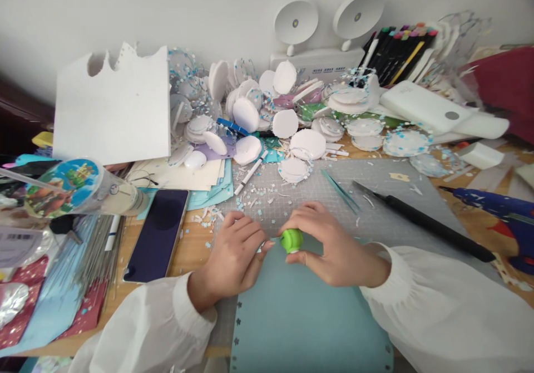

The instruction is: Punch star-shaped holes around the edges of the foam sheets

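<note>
My right hand point(329, 245) grips a small bright-green craft paper punch point(292, 240) between thumb and fingers. The punch sits at the upper left part of a teal-blue sheet of paper point(312, 312), whose left edge bears several small flower-shaped holes. Just left of the punch, my left hand point(237, 253) is closed, its thumb and forefinger pinching at the paper's upper edge; the fingertips partly hide the spot. Both sleeves are white and loose. Under the paper lies a grey cutting mat point(375, 183), with tiny flower cut-outs scattered beyond my left hand.
Teal tweezers point(342, 191) and a black-handled craft knife point(434, 225) lie right, near a blue glue gun point(496, 206). A phone point(157, 234) and a lidded drink cup point(62, 186) are left. White discs point(308, 143) pile behind, before a twin-headed lamp point(319, 58).
</note>
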`<state>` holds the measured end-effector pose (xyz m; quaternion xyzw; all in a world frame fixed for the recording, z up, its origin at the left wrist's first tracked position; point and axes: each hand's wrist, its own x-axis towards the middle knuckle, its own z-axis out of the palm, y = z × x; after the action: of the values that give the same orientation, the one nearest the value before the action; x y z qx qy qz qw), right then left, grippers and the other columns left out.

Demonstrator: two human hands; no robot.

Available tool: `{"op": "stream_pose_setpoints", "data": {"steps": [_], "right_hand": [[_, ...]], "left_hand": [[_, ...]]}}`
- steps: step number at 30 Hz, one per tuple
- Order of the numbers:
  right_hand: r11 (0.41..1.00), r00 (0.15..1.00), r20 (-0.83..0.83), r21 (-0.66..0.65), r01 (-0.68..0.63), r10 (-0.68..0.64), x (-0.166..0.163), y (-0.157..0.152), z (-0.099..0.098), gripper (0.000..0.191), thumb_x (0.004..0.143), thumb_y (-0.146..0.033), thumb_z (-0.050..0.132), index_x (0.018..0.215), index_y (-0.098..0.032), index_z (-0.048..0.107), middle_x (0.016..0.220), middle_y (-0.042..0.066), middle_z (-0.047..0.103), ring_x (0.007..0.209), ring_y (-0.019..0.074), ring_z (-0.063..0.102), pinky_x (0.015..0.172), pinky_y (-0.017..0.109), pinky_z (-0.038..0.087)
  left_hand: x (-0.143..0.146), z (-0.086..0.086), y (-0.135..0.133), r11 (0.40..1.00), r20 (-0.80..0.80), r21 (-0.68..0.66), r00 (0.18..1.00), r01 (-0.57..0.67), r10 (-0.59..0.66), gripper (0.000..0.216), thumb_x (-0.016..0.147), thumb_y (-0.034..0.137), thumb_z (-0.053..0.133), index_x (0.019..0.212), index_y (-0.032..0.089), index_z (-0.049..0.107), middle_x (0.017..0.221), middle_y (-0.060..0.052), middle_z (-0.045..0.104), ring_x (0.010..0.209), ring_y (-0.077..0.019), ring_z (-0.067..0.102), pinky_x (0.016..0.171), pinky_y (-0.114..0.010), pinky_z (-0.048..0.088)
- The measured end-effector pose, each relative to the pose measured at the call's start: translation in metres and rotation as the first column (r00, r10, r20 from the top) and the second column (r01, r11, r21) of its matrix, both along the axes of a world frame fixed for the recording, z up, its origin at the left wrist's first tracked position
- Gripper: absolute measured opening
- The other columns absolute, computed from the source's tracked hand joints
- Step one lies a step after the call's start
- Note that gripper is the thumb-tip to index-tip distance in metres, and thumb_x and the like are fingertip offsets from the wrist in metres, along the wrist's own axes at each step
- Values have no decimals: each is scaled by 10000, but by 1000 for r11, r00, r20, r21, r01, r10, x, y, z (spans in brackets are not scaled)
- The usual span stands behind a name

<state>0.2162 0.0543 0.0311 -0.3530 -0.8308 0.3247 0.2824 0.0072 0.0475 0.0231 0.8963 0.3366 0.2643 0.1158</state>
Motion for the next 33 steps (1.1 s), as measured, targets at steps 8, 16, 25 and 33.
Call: {"op": "stream_pose_setpoints", "data": {"steps": [8, 16, 25, 33], "right_hand": [[989, 997, 59, 141, 33, -41, -2, -2, -2, 150, 778, -221, 611, 902, -208, 527, 769, 0, 561, 770, 183, 528, 965, 454, 280], [975, 994, 92, 220, 30, -51, -7, -6, -1, 91, 750, -181, 568, 809, -203, 501, 713, -8, 502, 718, 176, 503, 991, 476, 289], [959, 994, 110, 282, -13, -18, -9, -8, -1, 147, 699, -118, 509, 819, -202, 513, 696, -8, 498, 691, 172, 484, 1062, 499, 250], [952, 995, 95, 307, -3, -27, -8, -9, -2, 131, 729, -120, 508, 837, -193, 522, 706, -5, 510, 703, 169, 491, 1077, 503, 226]], "left_hand": [[1, 20, 5, 981, 4, -186, 998, -61, 63, 346, 884, 488, 414, 914, 179, 568, 864, -60, 603, 796, -206, 499, 781, -389, 317], [14, 28, 8, 997, -186, -32, 981, -66, 59, 471, 721, 646, 586, 792, 181, 572, 761, -26, 608, 775, -210, 509, 864, -440, 289], [12, 21, 6, 999, -101, 34, 995, 27, -24, 406, 771, 561, 592, 706, 164, 543, 633, -11, 557, 666, -171, 469, 776, -404, 318], [11, 18, 6, 1000, -79, 16, 997, 1, 0, 416, 771, 581, 587, 720, 169, 555, 652, -4, 571, 672, -163, 479, 782, -389, 326]]}}
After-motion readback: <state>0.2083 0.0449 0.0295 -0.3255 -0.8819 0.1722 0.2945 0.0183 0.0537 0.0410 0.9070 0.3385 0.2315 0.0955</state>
